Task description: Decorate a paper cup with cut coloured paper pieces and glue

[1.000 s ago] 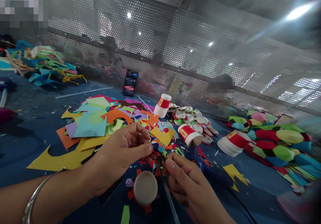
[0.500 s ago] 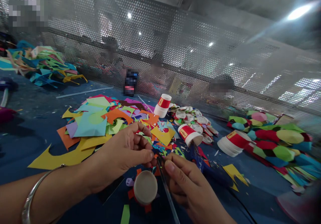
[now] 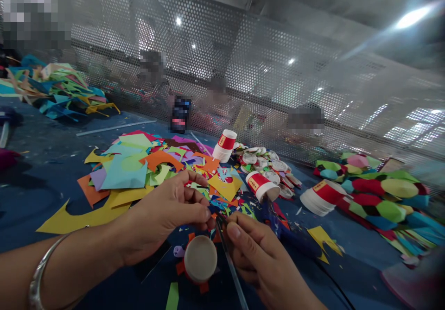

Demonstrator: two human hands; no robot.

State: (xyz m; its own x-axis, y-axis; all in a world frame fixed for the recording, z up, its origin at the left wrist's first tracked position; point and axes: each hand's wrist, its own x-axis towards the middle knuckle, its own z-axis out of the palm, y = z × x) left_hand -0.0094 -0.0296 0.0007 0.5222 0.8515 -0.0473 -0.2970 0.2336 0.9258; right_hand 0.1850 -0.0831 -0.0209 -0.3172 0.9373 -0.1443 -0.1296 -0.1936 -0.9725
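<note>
My left hand (image 3: 181,203) is closed, its thumb and index finger pinched together in front of me. My right hand (image 3: 259,249) is closed too, thumb against index finger, close to the left fingertips. A small dark piece (image 3: 219,218) shows between the two hands; which hand grips it I cannot tell. A translucent glue stick (image 3: 233,275) runs down beside my right fingers, and whether it is held or lies there is unclear. Below the hands stands a round paper-cup figure (image 3: 200,259) with orange paper legs and a purple head (image 3: 178,251) with a drawn face.
Coloured paper scraps (image 3: 125,171) spread beyond my hands. A blue glue gun (image 3: 292,238) lies at right, its tip by a tipped red-and-white paper cup (image 3: 260,186). Stacked cups (image 3: 321,198), round cup pieces (image 3: 267,164) and colourful paper shapes (image 3: 378,189) lie farther right. A perforated screen (image 3: 215,50) borders the back.
My hands keep nearly the same pose, with only slight finger shifts. The whole view has moved slightly; the objects on the table stay in place.
</note>
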